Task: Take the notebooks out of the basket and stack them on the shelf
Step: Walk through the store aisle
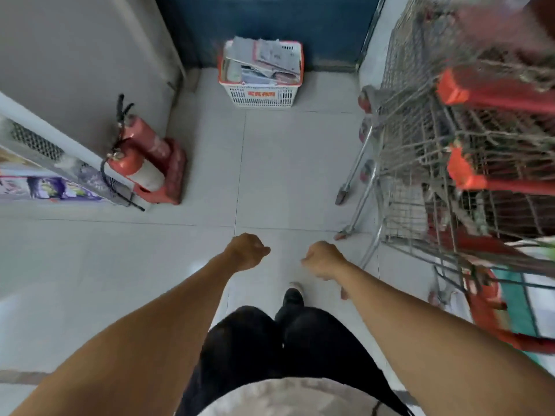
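1. While you stand on the pale tiled floor [300,163], your left hand [247,250] hangs out in front of you with the fingers curled into a loose fist, and that grip holds nothing.
2. Your right hand [322,258] matches it just beside, fingers curled under, and that grip is empty too.
3. Both hands sit well short of the basket [260,96], which rests on the floor straight ahead against the dark blue wall [270,19].
4. You can see it is a white lattice basket with a red rim and a red label on its front face.
5. Inside it the notebooks [264,63] lie in a loose, untidy heap, some flat and some tilted, rising above the rim; the covers are too blurred to read.
6. On your left, two red fire extinguishers [141,163] lean together in a red stand by the grey wall, well apart from the basket.
7. Further left, the edge of a shelf [45,178] shows, with colourful printed covers lying on it.
8. On your right, wire shopping trolleys [450,130] with red handles are nested close together, blurred at the frame edge.
9. Down below, you see your dark trousers and one dark shoe [292,295] on the tiles between your forearms.
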